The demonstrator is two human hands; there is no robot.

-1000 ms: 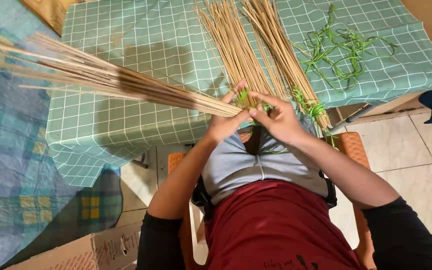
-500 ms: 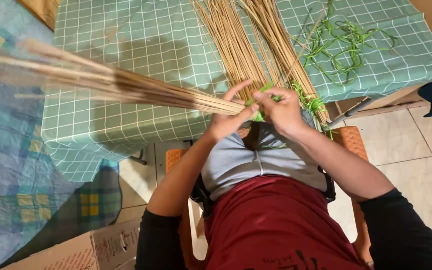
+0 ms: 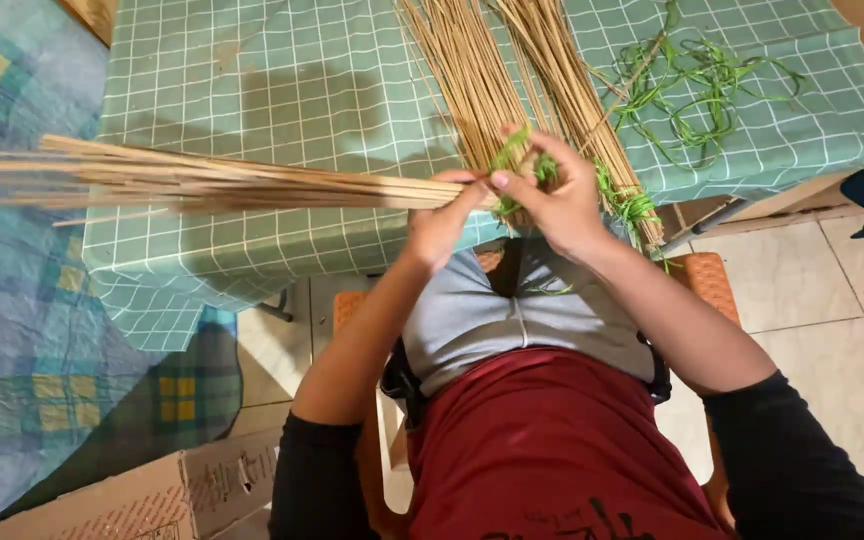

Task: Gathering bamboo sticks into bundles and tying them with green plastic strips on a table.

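Green checked cloth (image 3: pixel 252 80) covers your table. Your left hand (image 3: pixel 439 222) is clamped around a stick bundle (image 3: pixel 202 182) pointing left over its edge; your right hand (image 3: pixel 552 195) pinches a green strip (image 3: pixel 512 150) at the bundle's end.

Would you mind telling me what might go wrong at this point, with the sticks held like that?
1. The left hand grips the bundle of thin sticks only at one end, so the long free ends, already fanned apart, may slide loose.
2. The green strip in the right hand looks thin and could tear or slip off.
3. The sticks jut out past the edge of the table and might catch on something.
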